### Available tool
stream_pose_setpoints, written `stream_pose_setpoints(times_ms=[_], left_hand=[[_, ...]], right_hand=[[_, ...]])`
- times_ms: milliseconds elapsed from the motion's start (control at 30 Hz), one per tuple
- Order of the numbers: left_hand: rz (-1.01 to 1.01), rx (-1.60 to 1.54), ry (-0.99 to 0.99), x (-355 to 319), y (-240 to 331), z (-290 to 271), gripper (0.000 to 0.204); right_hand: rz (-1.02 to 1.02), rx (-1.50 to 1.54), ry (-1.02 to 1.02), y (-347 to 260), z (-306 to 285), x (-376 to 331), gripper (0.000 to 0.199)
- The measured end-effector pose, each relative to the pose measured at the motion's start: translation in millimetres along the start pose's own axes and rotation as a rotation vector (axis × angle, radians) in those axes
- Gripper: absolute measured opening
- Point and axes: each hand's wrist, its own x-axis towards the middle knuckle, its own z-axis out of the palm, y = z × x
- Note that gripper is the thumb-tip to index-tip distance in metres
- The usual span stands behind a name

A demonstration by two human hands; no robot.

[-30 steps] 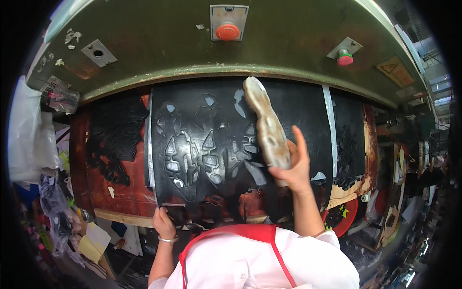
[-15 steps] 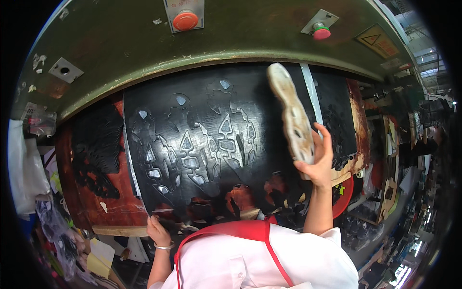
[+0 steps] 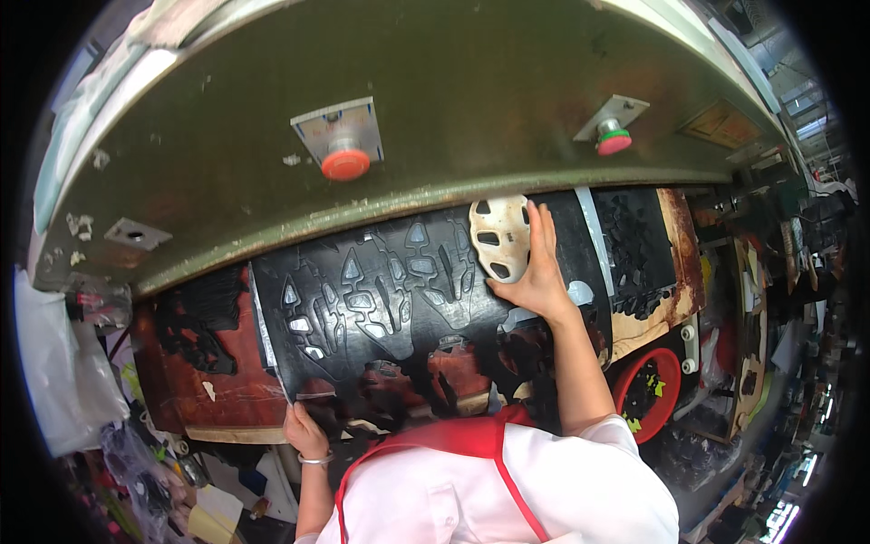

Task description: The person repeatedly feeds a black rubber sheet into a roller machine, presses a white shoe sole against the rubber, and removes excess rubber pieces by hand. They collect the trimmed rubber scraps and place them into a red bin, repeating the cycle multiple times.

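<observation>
The upper half of the view is filled by the olive-green press housing (image 3: 435, 100), worn and rust-streaked along its lower lip. On its face a red push button (image 3: 345, 164) is mounted on a pale square plate at centre-left, and a smaller red button with a green collar (image 3: 613, 141) is seen further right.

Below that lip, the black mould plate (image 3: 399, 299) is spread wide, its surface cut with tread-shaped cavities edged in bright metal. To its left a rust-brown bed (image 3: 208, 399) is littered with black rubber scraps. At the near right a red bucket (image 3: 669, 372) is glimpsed, black offcuts inside.

At the far edge of the mould, right of centre, the cream-coloured shoe outsole (image 3: 497, 238) is held against the plate, half tucked under the green lip, its oval openings showing. It is pressed there by the right hand (image 3: 541, 272), the palm laid flat, fingers stretched upward along the sole's right side.

Down at the near left corner of the mould, the left hand (image 3: 306, 432) is closed over the plate's near edge, a thin bracelet worn at the wrist.
</observation>
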Motion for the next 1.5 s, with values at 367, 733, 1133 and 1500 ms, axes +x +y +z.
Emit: stream_pose_setpoints(times_ms=[367, 733, 1133, 1500], left_hand=[[-0.041, -0.015, 0.022, 115.3, 25.6, 43.3, 0.035], [0.021, -0.004, 0.041, 134.7, 41.1, 39.9, 0.038], [0.078, -0.213, 0.127, 74.2, 17.5, 27.6, 0.035], [-0.162, 0.044, -0.269, -6.7, 4.7, -31.9, 0.035]], right_hand=[[-0.114, -0.143, 0.764, 6.4, -53.5, 118.7, 0.101], [0.383, -0.132, 0.57, 69.1, -57.6, 31.2, 0.07], [0.549, 0.282, 0.48, 96.0, -46.9, -103.8, 0.02], [0.02, -0.114, 0.103, -21.9, 4.9, -67.2, 0.104]])
